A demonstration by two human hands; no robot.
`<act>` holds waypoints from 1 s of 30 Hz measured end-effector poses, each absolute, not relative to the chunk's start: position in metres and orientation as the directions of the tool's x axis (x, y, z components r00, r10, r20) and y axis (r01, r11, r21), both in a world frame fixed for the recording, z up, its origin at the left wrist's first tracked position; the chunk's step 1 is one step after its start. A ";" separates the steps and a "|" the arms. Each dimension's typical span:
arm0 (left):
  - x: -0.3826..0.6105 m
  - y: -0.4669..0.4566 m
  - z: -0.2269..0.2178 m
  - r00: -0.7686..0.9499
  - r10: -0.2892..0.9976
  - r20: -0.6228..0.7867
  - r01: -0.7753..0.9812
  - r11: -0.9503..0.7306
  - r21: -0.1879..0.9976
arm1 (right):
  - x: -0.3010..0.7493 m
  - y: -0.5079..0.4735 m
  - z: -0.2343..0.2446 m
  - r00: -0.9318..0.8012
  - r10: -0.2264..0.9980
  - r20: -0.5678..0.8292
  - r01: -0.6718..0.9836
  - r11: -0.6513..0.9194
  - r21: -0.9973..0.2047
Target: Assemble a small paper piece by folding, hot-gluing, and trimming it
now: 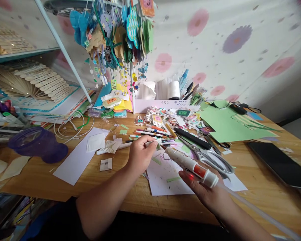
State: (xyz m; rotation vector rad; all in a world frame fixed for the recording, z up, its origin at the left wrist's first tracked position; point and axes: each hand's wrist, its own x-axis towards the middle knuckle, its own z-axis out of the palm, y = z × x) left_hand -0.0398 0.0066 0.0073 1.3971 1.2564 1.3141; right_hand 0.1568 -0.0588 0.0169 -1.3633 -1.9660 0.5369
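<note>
My right hand (208, 192) is wrapped round a white hot glue gun (182, 160) with an orange-red label. A long translucent glue stick (259, 204) runs out of its back end, and a red light glows by my thumb. The nozzle points left, close to my left hand (140, 155). Between the thumb and fingers of that hand is pinched a small whitish piece (154, 143) with a bit of green; its exact kind is unclear. Below both hands lies a white paper sheet (169, 185) with green scraps on it.
Large scissors (210, 159) lie right of the glue gun. Several pens (154, 133) and a heap of small paper cutouts (165, 117) lie behind. A purple cup-like container (37, 144) is at left, a black tablet-like device (278, 162) at right. Paper ornaments (115, 33) hang above.
</note>
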 end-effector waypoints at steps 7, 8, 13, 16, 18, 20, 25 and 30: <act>-0.042 0.008 0.005 -0.059 0.986 0.157 0.093 -0.151 0.984 | 0.158 -0.065 0.018 -0.249 0.940 0.234 0.693 0.342 -0.635; -0.042 0.009 0.004 -0.059 0.987 0.148 0.087 -0.143 0.986 | 0.158 -0.065 0.018 -0.251 0.940 0.233 0.702 0.342 -0.624; -0.042 0.009 0.005 -0.058 0.993 0.102 0.060 -0.099 0.993 | 0.158 -0.063 0.015 -0.271 0.936 0.225 0.720 0.353 -0.598; -0.041 0.009 0.007 -0.040 0.996 0.081 0.043 -0.080 0.996 | 0.157 -0.061 0.016 -0.263 0.939 0.224 0.732 0.345 -0.588; -0.040 0.008 0.009 -0.032 0.997 0.075 0.045 -0.074 0.996 | 0.156 -0.059 0.019 -0.250 0.939 0.236 0.736 0.343 -0.584; -0.040 0.008 0.011 -0.034 0.997 0.073 0.049 -0.071 0.996 | 0.156 -0.059 0.022 -0.237 0.938 0.253 0.733 0.344 -0.587; -0.040 0.008 0.011 -0.035 0.998 0.060 0.034 -0.059 0.998 | 0.156 -0.058 0.028 -0.220 0.939 0.265 0.722 0.339 -0.604; -0.041 0.008 0.013 -0.011 0.999 0.046 0.034 -0.046 0.998 | 0.157 -0.058 0.029 -0.214 0.941 0.260 0.720 0.332 -0.609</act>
